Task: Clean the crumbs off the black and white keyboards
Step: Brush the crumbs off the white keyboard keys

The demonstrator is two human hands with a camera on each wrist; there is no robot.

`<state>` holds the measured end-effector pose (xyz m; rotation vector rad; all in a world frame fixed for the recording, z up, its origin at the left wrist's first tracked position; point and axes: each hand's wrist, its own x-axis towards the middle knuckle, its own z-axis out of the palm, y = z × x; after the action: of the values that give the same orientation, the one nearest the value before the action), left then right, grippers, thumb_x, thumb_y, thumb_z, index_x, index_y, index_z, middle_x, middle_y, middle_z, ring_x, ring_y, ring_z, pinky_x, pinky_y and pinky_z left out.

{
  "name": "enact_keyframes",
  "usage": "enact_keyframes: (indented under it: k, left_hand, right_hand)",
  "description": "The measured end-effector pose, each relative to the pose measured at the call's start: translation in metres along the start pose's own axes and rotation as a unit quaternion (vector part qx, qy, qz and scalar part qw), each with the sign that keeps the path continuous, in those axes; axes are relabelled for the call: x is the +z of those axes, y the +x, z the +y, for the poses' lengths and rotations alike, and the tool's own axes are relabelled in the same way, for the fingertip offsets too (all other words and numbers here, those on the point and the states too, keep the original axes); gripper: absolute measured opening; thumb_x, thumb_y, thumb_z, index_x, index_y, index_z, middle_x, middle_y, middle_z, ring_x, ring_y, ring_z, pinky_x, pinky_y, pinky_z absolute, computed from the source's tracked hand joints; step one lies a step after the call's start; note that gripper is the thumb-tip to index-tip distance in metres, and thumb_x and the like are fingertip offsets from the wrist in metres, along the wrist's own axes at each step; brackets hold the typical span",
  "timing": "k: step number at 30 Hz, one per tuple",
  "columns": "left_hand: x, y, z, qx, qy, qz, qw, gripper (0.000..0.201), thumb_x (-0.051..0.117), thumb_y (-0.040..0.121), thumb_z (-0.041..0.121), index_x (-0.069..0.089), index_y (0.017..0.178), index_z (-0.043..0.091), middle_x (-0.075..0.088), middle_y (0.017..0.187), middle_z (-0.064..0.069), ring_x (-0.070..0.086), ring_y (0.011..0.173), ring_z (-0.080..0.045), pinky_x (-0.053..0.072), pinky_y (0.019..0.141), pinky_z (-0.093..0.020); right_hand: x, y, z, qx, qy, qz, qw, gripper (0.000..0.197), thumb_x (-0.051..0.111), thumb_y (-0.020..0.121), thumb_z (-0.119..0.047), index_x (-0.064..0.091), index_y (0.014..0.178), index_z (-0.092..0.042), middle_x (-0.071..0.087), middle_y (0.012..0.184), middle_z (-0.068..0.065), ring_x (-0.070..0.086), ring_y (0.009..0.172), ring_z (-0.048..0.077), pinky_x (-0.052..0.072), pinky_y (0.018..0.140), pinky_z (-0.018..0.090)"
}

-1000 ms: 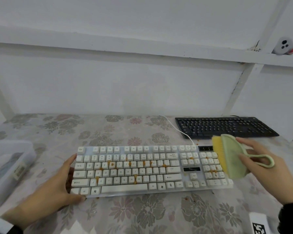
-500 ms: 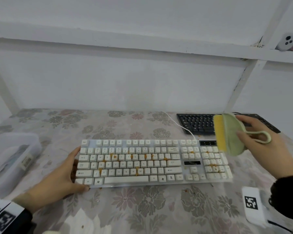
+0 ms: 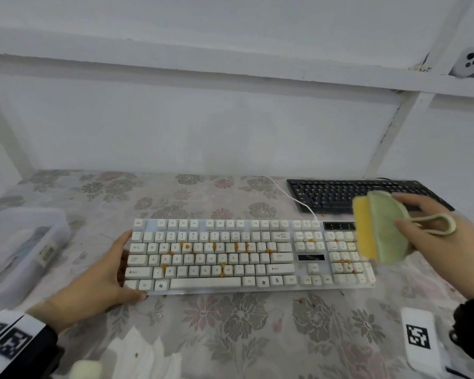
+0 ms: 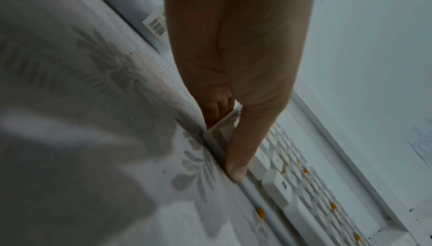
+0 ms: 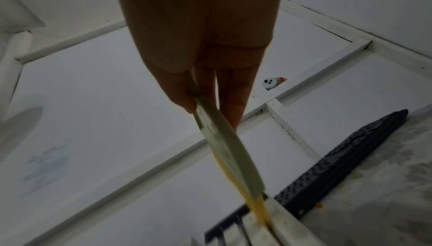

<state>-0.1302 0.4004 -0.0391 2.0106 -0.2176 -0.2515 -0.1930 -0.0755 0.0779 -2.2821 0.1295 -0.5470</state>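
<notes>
The white keyboard [image 3: 230, 255] lies across the middle of the flowered tablecloth, with orange crumbs between its keys and on the number pad. My left hand [image 3: 126, 265] grips its left end, and the thumb [image 4: 238, 157] lies along the front corner of the keyboard [image 4: 292, 185]. My right hand [image 3: 402, 212] pinches a green brush [image 3: 381, 228] with yellow bristles, held over the right side of the number pad. The brush [image 5: 229, 150] is blurred, and its bristles reach the white keyboard's edge [image 5: 280, 227]. The black keyboard [image 3: 340, 192] lies behind at the right.
A clear plastic box [image 3: 19, 242] stands at the left table edge. A white device with a square marker [image 3: 419, 337] lies at the front right, and white cloth [image 3: 148, 356] at the front. Loose crumbs [image 3: 301, 300] dot the tablecloth. The white cable [image 3: 293, 198] runs back.
The brush rose from the number pad toward the black keyboard, then came back down over the pad's upper right. My left hand kept its hold on the keyboard's left end.
</notes>
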Motion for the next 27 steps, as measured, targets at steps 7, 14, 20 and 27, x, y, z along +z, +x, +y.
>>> enact_keyframes:
  k: [7,14,20,27]
  left_hand:
    - [-0.001,0.002,-0.004,0.007,0.016,0.010,1.000,0.110,0.084,0.041,0.028,0.024,0.123,0.070,0.062,0.114,0.001,0.068,0.099,-0.013,0.054,0.090,-0.041]
    - [-0.003,0.004,-0.008,0.010,0.017,0.015,1.000,0.111,0.086,0.041,0.029,0.025,0.122,0.073,0.064,0.113,0.000,0.068,0.101,-0.014,0.054,0.091,-0.043]
    - [-0.002,0.005,-0.009,0.017,0.024,0.017,0.999,0.110,0.086,0.040,0.031,0.023,0.113,0.083,0.064,0.108,0.021,0.067,0.101,-0.012,0.054,0.089,-0.040]
    - [-0.002,0.005,-0.008,0.022,0.034,0.026,0.999,0.108,0.084,0.036,0.035,0.022,0.108,0.086,0.061,0.105,0.026,0.067,0.097,-0.006,0.054,0.083,-0.034]
  right_hand:
    - [0.018,-0.023,0.013,0.033,-0.008,-0.005,0.999,0.040,0.060,0.090,-0.014,0.057,0.107,-0.049,0.069,0.091,-0.005,0.065,0.062,0.008,0.052,0.052,0.020]
    - [-0.004,-0.013,0.011,0.051,-0.029,-0.035,0.998,0.049,0.064,0.086,-0.008,0.063,0.093,-0.056,0.070,0.076,-0.003,0.065,0.063,0.020,0.055,0.050,0.039]
    - [0.017,0.005,-0.004,-0.014,0.047,0.033,0.998,0.038,0.059,0.091,-0.014,0.057,0.120,-0.038,0.066,0.103,-0.010,0.064,0.080,0.000,0.055,0.064,0.019]
    - [0.026,-0.028,0.003,0.025,0.025,-0.046,0.998,0.039,0.059,0.091,-0.009,0.060,0.105,-0.046,0.067,0.087,-0.009,0.063,0.071,-0.005,0.045,0.051,0.006]
